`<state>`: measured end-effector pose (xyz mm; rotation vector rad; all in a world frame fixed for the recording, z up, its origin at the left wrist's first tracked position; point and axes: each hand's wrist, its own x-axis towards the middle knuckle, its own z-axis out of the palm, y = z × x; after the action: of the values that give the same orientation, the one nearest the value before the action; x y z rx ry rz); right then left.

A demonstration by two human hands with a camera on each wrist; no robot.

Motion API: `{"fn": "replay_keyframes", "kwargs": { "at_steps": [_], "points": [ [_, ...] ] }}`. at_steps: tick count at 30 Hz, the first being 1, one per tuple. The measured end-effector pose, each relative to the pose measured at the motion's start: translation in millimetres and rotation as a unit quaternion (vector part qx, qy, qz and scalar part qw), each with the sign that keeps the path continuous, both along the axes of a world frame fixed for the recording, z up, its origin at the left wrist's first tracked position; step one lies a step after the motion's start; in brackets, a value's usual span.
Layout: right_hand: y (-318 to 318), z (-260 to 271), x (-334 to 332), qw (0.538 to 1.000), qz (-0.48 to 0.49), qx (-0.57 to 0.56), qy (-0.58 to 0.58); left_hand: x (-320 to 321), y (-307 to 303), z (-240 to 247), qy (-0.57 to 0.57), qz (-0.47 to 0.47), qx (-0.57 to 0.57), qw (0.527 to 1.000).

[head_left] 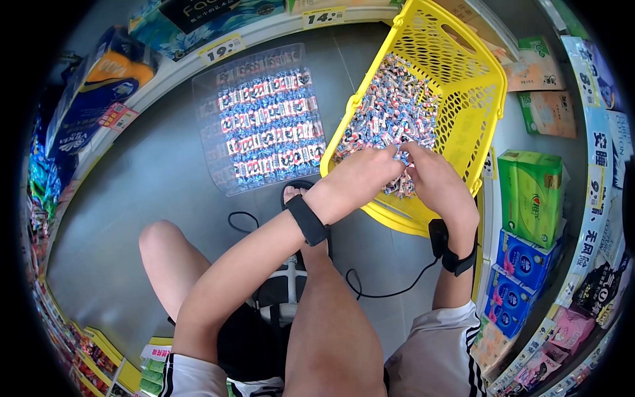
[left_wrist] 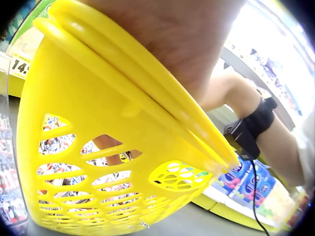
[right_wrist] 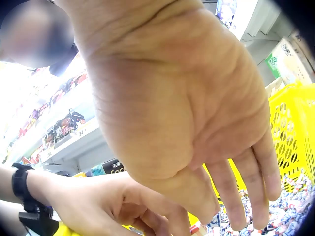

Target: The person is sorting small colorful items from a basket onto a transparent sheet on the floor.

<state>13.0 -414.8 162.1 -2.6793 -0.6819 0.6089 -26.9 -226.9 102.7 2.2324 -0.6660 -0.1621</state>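
Note:
In the head view both hands meet over a yellow plastic basket [head_left: 479, 106] that holds a heap of small wrapped candies [head_left: 387, 99]. My left hand [head_left: 367, 175] curls its fingers at a candy [head_left: 401, 157] between the hands. My right hand [head_left: 436, 182] comes from the other side, thumb and index finger pinching at the same spot, its other fingers stretched downward in the right wrist view. A red and white wrapper end [right_wrist: 197, 229] shows beside the right thumb there. Left of the basket, a clear plastic tray [head_left: 215, 169] carries candies in neat rows [head_left: 271, 122].
Shelves border the floor on both sides, with price tags [head_left: 221, 47] along their edges. Green tissue packs [head_left: 529, 195] and blue packs [head_left: 519, 261] stand at the right. A black cable [head_left: 390, 294] runs across the floor from the right wrist strap.

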Motion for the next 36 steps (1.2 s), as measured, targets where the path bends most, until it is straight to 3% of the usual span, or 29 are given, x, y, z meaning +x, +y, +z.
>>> {"fn": "replay_keyframes", "kwargs": {
  "at_steps": [4,13,18,25,36],
  "points": [
    [3,1,2,0.999,-0.017,0.035,0.006,0,3,1,-0.030,-0.016,0.021,0.999],
    [18,37,-1,0.998,-0.022,0.000,0.061,-16,15,30,-0.086,0.022,-0.025,0.996],
    [27,43,-6,0.996,0.015,0.079,-0.033,-24,34,58,-0.097,0.036,-0.018,0.994],
    [73,68,-18,0.991,0.024,0.131,-0.032,-41,71,64,-0.163,0.072,-0.022,0.984],
    [161,57,-36,0.979,-0.039,0.199,-0.029,-69,142,58,-0.085,0.149,-0.060,0.983]
  ]
}}
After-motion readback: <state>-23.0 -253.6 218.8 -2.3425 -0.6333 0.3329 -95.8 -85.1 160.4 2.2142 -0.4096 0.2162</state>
